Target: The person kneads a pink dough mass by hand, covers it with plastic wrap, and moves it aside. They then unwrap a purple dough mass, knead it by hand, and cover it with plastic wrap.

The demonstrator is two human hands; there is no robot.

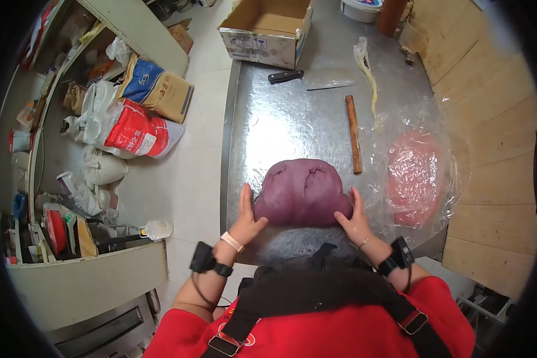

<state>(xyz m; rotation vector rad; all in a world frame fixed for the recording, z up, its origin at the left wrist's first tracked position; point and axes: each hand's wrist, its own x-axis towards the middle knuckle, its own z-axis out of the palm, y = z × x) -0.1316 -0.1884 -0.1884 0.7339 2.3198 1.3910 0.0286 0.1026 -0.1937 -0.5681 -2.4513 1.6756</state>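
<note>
A big lump of purple dough (301, 194) with cracks on its upper surface rests on the metal table, close in front of me. My left hand (246, 219) is at its left side, fingers stretched forward and thumb apart at the lower left edge. On the opposite side, my right hand (354, 222) has its thumb on the dough's lower right edge and its straight fingers along the side. Both hands are open, and the dough lies between them. To the right, a pink dough slab (416, 179) lies under clear plastic film.
A wooden rolling pin (353, 134) lies beyond my right hand. Farther up are a cleaver with a black handle (286, 76), a twisted plastic strip (366, 68) and a cardboard box (262, 42). Wooden boards (489, 155) border the right. Shelves with bags (143, 131) stand left.
</note>
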